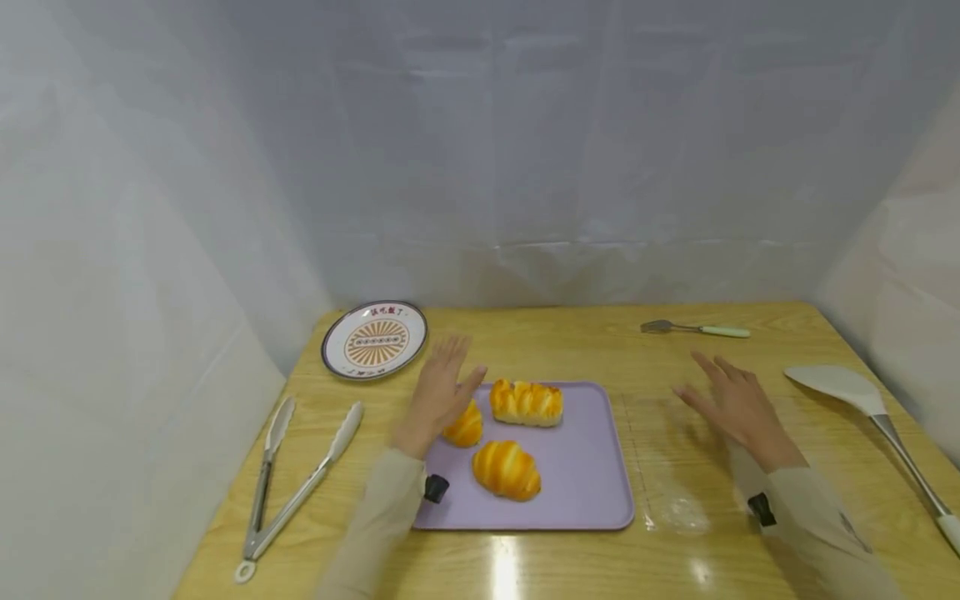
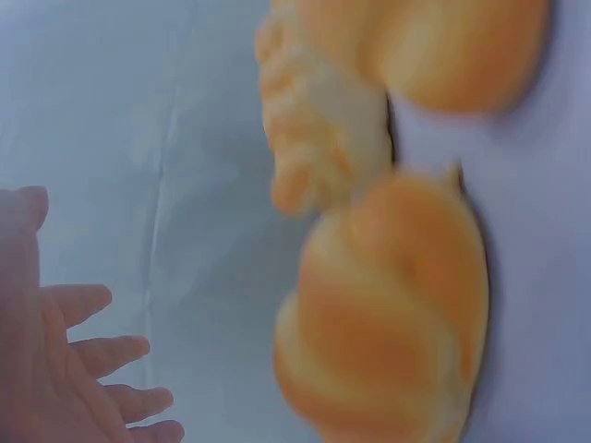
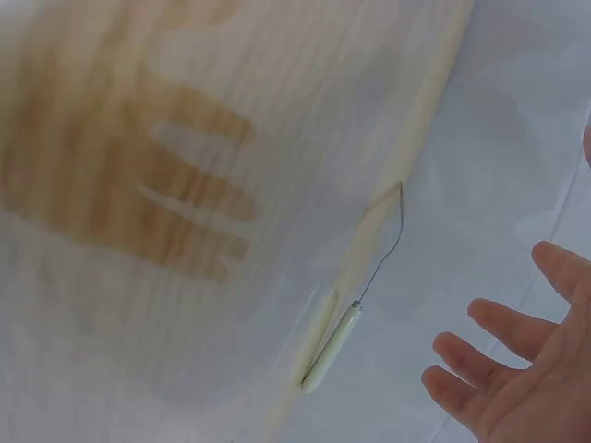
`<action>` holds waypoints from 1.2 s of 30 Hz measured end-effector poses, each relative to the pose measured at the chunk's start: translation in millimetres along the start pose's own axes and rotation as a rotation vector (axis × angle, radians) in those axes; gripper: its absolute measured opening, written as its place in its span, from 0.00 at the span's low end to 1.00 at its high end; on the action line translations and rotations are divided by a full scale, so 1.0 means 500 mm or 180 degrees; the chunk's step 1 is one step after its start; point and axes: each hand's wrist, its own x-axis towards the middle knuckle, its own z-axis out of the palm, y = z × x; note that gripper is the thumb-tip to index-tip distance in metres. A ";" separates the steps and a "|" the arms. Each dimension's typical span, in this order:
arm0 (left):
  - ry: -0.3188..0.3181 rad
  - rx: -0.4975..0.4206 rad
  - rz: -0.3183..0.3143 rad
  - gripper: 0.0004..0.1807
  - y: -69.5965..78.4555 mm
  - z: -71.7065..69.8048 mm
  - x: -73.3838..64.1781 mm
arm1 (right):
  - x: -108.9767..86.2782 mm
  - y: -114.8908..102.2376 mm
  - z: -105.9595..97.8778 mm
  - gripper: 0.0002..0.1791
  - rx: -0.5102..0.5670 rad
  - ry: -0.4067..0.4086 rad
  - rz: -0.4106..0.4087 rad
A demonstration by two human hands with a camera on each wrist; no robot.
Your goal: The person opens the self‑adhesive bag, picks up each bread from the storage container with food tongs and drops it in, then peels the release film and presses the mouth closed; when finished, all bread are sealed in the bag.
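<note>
Over the left edge of a lilac tray [image 1: 577, 492] hovers my left hand [image 1: 437, 400], fingers spread and nothing in its grasp. Three breads lie on that tray: a braided loaf [image 1: 527, 404] at the back, a striped roll [image 1: 463, 425] partly covered by my hand, and another striped roll [image 1: 507, 471] in front. In the left wrist view the breads [image 2: 383, 314] are close by, with the fingers [image 2: 111, 355] apart from them. My right hand [image 1: 738, 412], also empty with loosely extended fingers, is above the table right of the tray. Beyond it lies a fork [image 1: 697, 329] with a pale green handle.
A patterned plate [image 1: 375, 340] sits at the back left of the wooden table [image 1: 555, 562]. Metal tongs [image 1: 292, 492] lie spread at the left. A long-handled spatula [image 1: 847, 387] is along the right edge. White sheeting [image 1: 555, 150] encloses the back and sides.
</note>
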 end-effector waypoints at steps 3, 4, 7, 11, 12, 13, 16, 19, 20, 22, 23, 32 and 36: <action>-0.0103 -0.0160 0.0073 0.35 0.038 0.016 -0.008 | -0.010 -0.002 0.001 0.42 0.0150 -0.0021 -0.0058; -0.0120 -0.0208 0.0093 0.35 0.052 0.023 -0.010 | -0.014 -0.001 0.001 0.41 0.0193 -0.0030 -0.0092; -0.0195 -0.0411 0.0227 0.33 0.093 0.043 -0.014 | -0.023 0.002 0.003 0.38 0.0319 -0.0111 -0.0106; -0.0284 -0.0739 0.0420 0.29 0.152 0.075 -0.020 | -0.034 0.009 0.006 0.36 0.0391 -0.0223 -0.0051; -0.0314 -0.0834 0.0438 0.29 0.167 0.084 -0.023 | -0.037 0.010 0.006 0.35 0.0400 -0.0231 -0.0053; -0.0359 -0.0904 0.0441 0.28 0.181 0.094 -0.025 | -0.040 0.012 0.006 0.34 0.0416 -0.0240 -0.0052; -0.0507 -0.1155 0.0495 0.25 0.219 0.129 -0.030 | -0.050 0.017 0.005 0.29 0.0497 -0.0269 -0.0074; -0.0679 -0.1323 0.0527 0.24 0.250 0.164 -0.030 | -0.059 0.025 0.004 0.24 0.0551 -0.0342 -0.0115; -0.0727 -0.1369 0.0525 0.23 0.258 0.176 -0.029 | -0.061 0.028 0.004 0.23 0.0563 -0.0360 -0.0122; -0.0812 -0.1434 0.0440 0.23 0.270 0.199 -0.027 | -0.068 0.035 0.003 0.22 0.0544 -0.0397 -0.0116; -0.0833 -0.1451 0.0375 0.23 0.274 0.210 -0.027 | -0.071 0.039 0.003 0.22 0.0538 -0.0411 -0.0115; -0.0775 -0.1255 -0.0415 0.20 0.286 0.301 -0.038 | -0.088 0.060 0.022 0.24 0.0629 -0.0618 -0.0251; -0.0644 -0.0610 -0.0403 0.20 0.289 0.321 -0.040 | -0.087 0.058 0.034 0.24 0.0586 -0.0589 -0.0266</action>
